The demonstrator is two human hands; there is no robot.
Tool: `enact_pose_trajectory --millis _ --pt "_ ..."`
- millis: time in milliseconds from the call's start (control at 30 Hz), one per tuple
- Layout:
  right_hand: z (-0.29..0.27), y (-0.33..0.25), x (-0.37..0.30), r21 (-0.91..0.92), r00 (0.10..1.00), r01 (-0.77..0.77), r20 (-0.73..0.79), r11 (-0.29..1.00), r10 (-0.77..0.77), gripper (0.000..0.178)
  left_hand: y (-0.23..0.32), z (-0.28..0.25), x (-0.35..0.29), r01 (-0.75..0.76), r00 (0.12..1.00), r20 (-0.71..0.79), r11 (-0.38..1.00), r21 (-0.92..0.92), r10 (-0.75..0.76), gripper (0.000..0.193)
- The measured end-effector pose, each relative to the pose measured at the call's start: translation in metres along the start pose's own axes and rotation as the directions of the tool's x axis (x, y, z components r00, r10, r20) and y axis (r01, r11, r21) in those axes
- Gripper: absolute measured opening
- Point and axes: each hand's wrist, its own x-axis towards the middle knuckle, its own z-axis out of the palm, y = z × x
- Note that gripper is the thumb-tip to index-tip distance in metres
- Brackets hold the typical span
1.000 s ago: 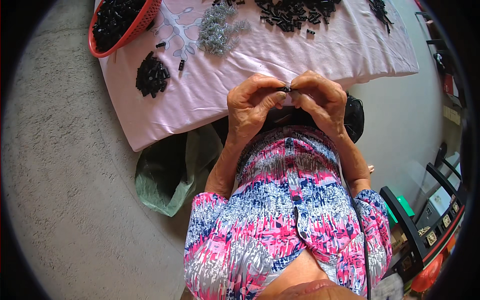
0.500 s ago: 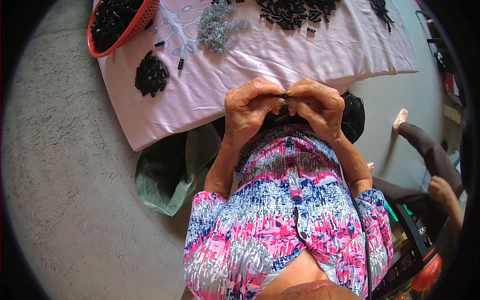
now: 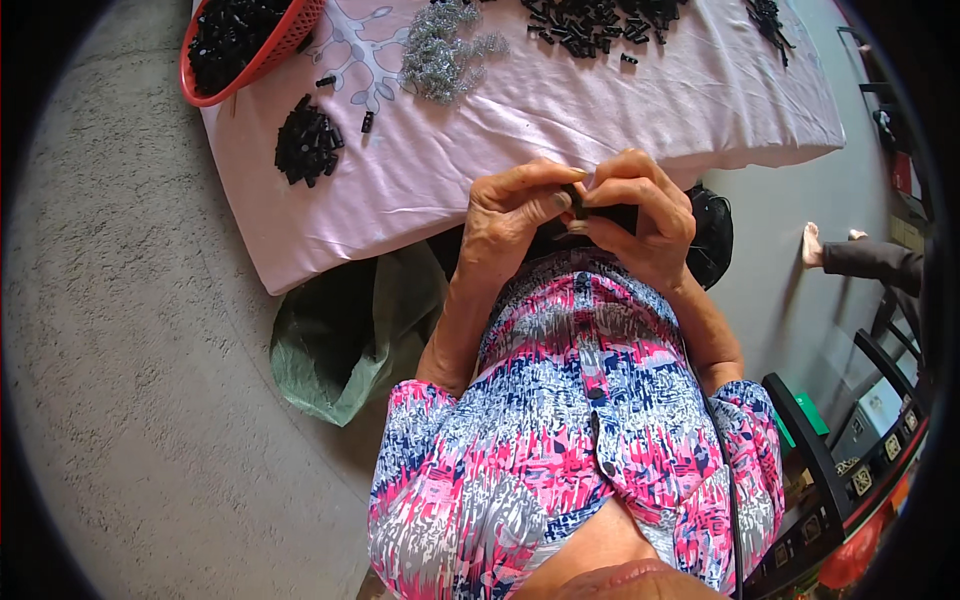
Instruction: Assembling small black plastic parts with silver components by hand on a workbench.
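In front of my torso, at the near table edge, my left hand (image 3: pixel 515 208) pinches a small black cylindrical part (image 3: pixel 577 202) between thumb and fingers. My right hand (image 3: pixel 648 215) has its fingers curled and closed at the other side of this part, with fingertips against it. Fine details of the part are covered by the fingers. On the table (image 3: pixel 420 165), beyond my left hand, sits a small pile of similar black parts (image 3: pixel 308 142), with loose black pieces close by. Farther back lies a tangled heap of silvery wire coils (image 3: pixel 445 55).
A red plastic basket (image 3: pixel 275 62) full of black parts stands at the far left. More black parts (image 3: pixel 590 25) lie at the back. A green sack (image 3: pixel 335 345) opens below the table. Right of me are a dark chair (image 3: pixel 815 455) and another person's leg (image 3: pixel 870 262).
My hands have turned and shifted slightly right, tilting the black part so more of it shows. The other person at the right has moved mostly out of view.
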Motion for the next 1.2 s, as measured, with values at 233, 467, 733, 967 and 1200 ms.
enact_pose_trajectory --millis 233,467,733,967,1200 --pt "-0.003 0.005 0.009 -0.012 0.988 0.095 0.120 0.995 -0.093 0.045 -0.005 0.000 -0.001 0.175 0.984 0.074 0.939 -0.295 -0.160 0.055" --pt "0.000 0.010 0.003 0.100 0.987 0.094 0.118 0.991 -0.106 0.045 -0.013 0.000 -0.007 0.241 0.970 0.089 0.843 -0.482 -0.226 0.055" --pt "-0.001 0.011 0.004 0.101 0.987 0.086 0.125 0.991 -0.098 0.041 -0.018 0.001 -0.006 0.271 0.961 0.095 0.809 -0.522 -0.261 0.055" --pt "0.005 0.009 0.009 0.056 0.978 0.172 0.113 0.983 -0.178 0.037 -0.016 0.002 -0.009 0.283 0.953 0.074 0.769 -0.573 -0.295 0.055" --pt "0.005 0.000 0.009 -0.019 0.988 0.120 0.103 0.993 -0.117 0.039 -0.009 0.009 -0.008 0.318 0.945 0.114 0.774 -0.548 -0.307 0.048"
